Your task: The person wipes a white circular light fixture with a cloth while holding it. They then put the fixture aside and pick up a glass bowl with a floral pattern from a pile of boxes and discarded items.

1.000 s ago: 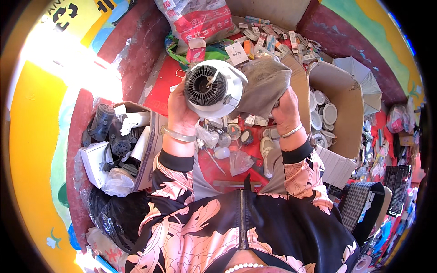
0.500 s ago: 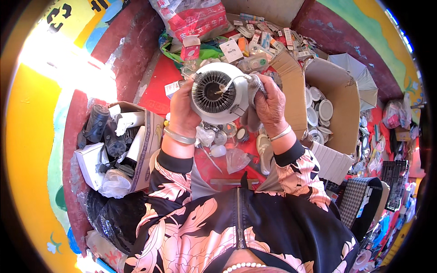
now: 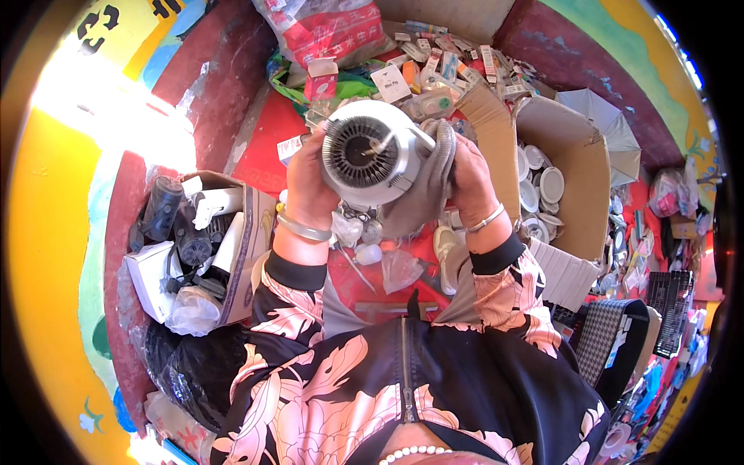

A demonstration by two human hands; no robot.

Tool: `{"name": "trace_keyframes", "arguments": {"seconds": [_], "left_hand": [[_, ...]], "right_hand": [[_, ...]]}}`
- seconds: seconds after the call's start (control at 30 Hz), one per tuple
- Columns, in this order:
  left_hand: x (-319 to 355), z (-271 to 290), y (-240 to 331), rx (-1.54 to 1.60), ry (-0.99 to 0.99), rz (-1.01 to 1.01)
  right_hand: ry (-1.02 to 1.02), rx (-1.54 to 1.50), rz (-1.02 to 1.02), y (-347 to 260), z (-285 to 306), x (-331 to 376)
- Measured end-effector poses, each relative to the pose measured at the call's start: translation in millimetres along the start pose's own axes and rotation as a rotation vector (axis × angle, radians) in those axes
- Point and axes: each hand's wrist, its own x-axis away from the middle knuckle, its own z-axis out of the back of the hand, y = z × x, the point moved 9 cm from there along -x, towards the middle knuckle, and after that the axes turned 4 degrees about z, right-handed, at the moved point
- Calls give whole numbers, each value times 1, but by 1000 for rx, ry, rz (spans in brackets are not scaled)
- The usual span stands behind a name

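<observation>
The left hand [image 3: 310, 182] is closed on the white finned lamp [image 3: 363, 155], raised above the red floor covering [image 3: 260, 159] between facing edges of the left carton [image 3: 261, 225] and right carton [image 3: 581, 163], while the right hand [image 3: 473, 178] clasps grey cloth [image 3: 418, 200], now spread wider, apparently bringing more fabric against the lamp.

Finned white lamp [image 3: 366, 153] in left hand [image 3: 309, 184] (grey cloth [image 3: 422, 192] in right hand [image 3: 472, 180])

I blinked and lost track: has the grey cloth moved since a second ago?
Yes. The grey cloth, in the right hand, has shifted left, away from the cardboard box with white discs, and reaches lower in the picture.
</observation>
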Motion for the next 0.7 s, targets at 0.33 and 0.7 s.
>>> {"name": "trace_keyframes", "arguments": {"seconds": [0.33,0.7], "left_hand": [[9,23,51,40,14,-162],[10,33,37,-120,251,-173]], "right_hand": [[-248,40,-172,4,0,7],[-399,172,-8,3,-36,22]]}}
